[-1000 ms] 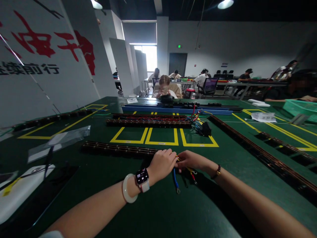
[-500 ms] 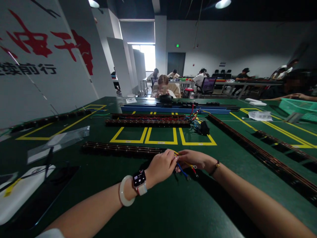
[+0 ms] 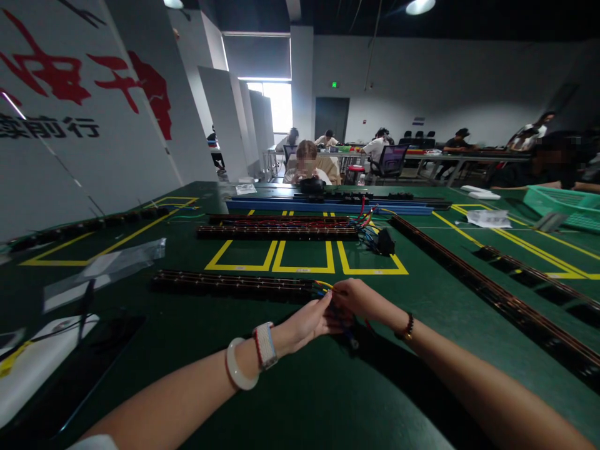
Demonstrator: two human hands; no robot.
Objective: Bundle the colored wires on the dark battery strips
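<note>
My left hand [image 3: 307,324], with a white bangle and a watch on the wrist, meets my right hand [image 3: 357,299] at the right end of a long dark terminal strip [image 3: 229,282] lying on the green table [image 3: 300,387]. Both hands pinch a small bundle of coloured wires [image 3: 323,287] that comes out of the strip's end; yellow and blue strands show above the fingers, and a blue lead hangs below them. The fingertips hide the wire ends.
Further strips with red and blue wiring [image 3: 281,226] lie beyond yellow floor-tape boxes [image 3: 304,259]. Long strips [image 3: 492,294] run along the right. A clear bag [image 3: 103,265] and a white device [image 3: 32,359] sit at left. A green basket [image 3: 562,206] and seated people are behind.
Both hands have shifted slightly away from me toward the strip's end. My left wrist has rolled, so the watch face turned away, and the dangling blue and red leads are drawn up under the hands.
</note>
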